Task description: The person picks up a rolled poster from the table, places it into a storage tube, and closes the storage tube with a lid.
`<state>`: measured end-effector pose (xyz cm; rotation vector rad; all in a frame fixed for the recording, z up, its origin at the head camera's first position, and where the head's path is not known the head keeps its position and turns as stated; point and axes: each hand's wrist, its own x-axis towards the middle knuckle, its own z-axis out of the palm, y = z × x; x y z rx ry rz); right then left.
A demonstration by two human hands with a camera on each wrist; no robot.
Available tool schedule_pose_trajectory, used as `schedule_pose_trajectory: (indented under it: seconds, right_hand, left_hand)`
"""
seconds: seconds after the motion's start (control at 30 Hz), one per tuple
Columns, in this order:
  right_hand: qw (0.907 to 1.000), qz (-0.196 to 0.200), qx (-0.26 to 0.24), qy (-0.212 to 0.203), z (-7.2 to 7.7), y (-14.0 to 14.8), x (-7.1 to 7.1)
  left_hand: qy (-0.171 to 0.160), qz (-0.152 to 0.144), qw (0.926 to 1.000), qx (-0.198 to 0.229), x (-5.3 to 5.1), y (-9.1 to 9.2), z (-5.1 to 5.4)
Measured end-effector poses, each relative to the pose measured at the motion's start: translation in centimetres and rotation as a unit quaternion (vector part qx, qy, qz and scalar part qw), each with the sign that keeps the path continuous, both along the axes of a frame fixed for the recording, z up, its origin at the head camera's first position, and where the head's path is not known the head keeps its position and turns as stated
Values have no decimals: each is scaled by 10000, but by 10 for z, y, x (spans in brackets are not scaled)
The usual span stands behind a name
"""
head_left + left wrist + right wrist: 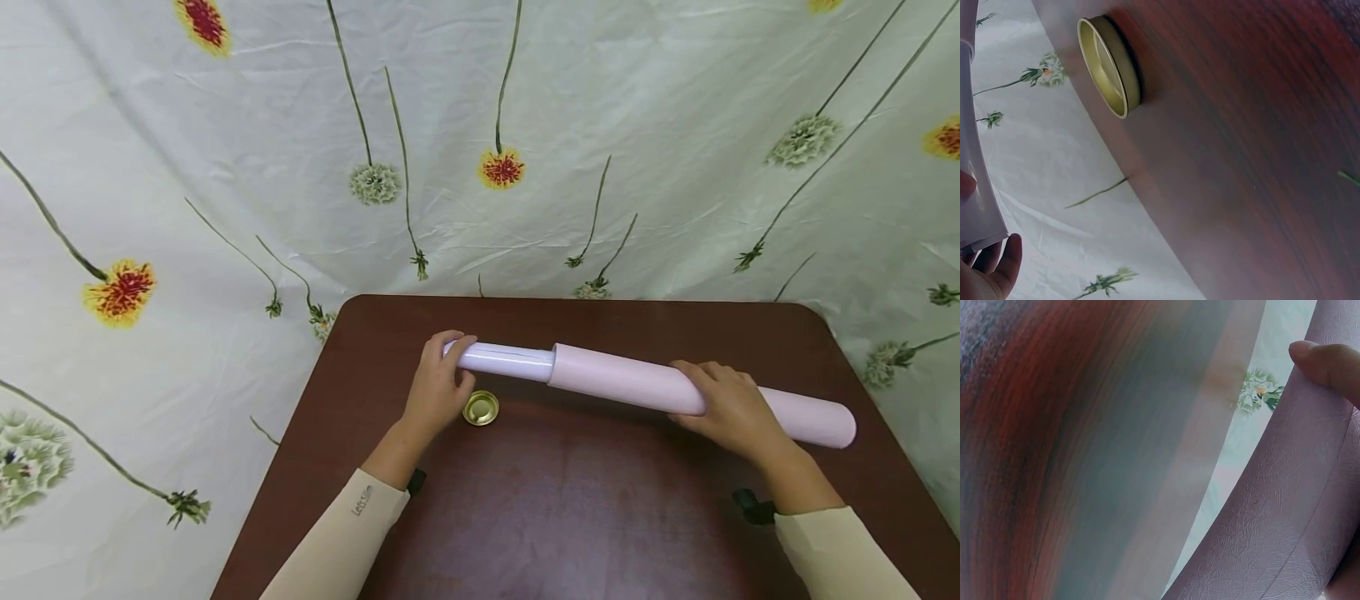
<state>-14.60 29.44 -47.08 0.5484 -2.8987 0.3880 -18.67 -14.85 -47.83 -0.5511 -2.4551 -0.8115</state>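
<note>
Gripping pink tube (615, 377) with right hand (723, 408), pinching white roll (510, 362) with left hand (438, 383); could crease white roll through squeezing too tightly.

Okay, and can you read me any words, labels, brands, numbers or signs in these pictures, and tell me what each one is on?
"Let's Slim", as best I can read the small, slanted print: on the left sleeve, near the cuff.
No readable text shows on the pink tube, the pale roll or the round gold piece.

glossy roll (510, 362), crinkle-textured tube (618, 378)
</note>
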Motion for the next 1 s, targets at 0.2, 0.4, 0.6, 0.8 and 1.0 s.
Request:
schedule_pose_trajectory:
  seconds: [0.2,0.4,0.6,0.8,1.0]
  right_hand:
    - [10000,39,-23,76,-3,-1,-1]
    - [9999,76,-24,141,-5,-4,-1]
    - [9999,86,-58,111,-5,-7,-1]
    - [9998,80,-101,168,-10,-9,0]
    - [9998,71,-124,161,-12,-11,1]
  left_hand:
    - [-42,8,10000,38,0,2,-2]
    - [-6,26,10000,92,2,2,-2]
    - [-16,78,9998,183,4,2,-3]
    - [-11,58,9996,260,5,3,-3]
    - [-84,61,9996,254,6,6,-4]
